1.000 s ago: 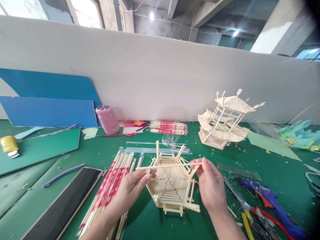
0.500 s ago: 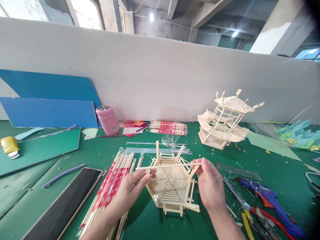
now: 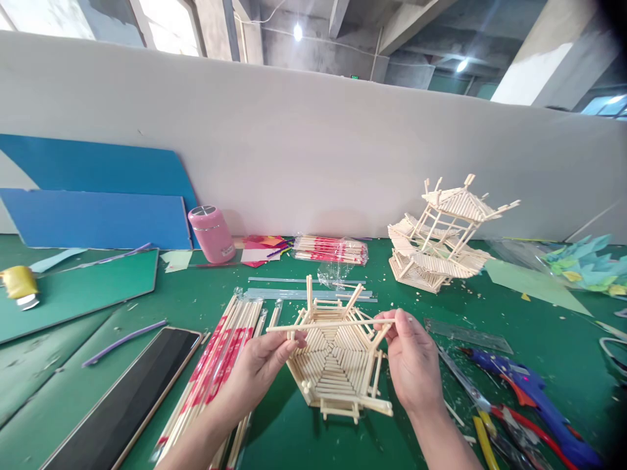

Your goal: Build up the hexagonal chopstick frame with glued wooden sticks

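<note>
A thin wooden stick [image 3: 333, 325] lies level across the upright posts of a six-sided wooden stick model [image 3: 333, 365]. Its right end is pinched between the thumb and fingers of my right hand [image 3: 415, 365]. My left hand [image 3: 259, 365] is closed round the top of the model's left post, just under the stick's left end. The model has a floor of sticks laid in rings and low railings along its sides. My fingers partly hide the left and right posts.
Packed sticks [image 3: 223, 359] and a phone [image 3: 127, 398] lie left. To the right are a blue glue gun [image 3: 533, 391], scissors [image 3: 470, 385] and pliers [image 3: 514, 431]. A stick pavilion [image 3: 441, 241] and pink flask [image 3: 211, 235] stand behind. Blue boards [image 3: 98, 219] lean on the partition.
Both hands, the stick and the model hold almost the same place. Only a very slight shift of the camera view shows.
</note>
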The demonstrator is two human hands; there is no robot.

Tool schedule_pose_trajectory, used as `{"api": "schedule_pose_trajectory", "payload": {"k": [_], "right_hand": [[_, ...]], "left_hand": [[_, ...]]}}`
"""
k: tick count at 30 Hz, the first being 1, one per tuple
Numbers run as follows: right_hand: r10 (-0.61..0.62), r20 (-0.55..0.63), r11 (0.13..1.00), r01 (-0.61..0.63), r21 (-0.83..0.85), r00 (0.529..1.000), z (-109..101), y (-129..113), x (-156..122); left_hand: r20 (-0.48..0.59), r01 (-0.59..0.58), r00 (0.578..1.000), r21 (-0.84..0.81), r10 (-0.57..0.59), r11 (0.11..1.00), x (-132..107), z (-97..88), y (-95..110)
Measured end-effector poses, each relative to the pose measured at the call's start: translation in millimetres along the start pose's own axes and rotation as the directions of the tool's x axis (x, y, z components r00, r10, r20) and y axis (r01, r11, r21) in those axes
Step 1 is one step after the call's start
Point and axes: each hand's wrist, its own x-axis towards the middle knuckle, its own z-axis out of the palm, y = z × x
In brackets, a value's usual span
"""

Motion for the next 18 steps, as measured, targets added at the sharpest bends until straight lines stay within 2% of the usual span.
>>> {"api": "schedule_pose_trajectory", "payload": {"k": [18], "right_hand": [[-0.001,0.002,1.0,0.001,0.003,1.0,-0.6,0.3,0.8]], "left_hand": [[-0.001,-0.016,1.0,-0.026,0.016,1.0,0.7,0.5,-2.6]]}}
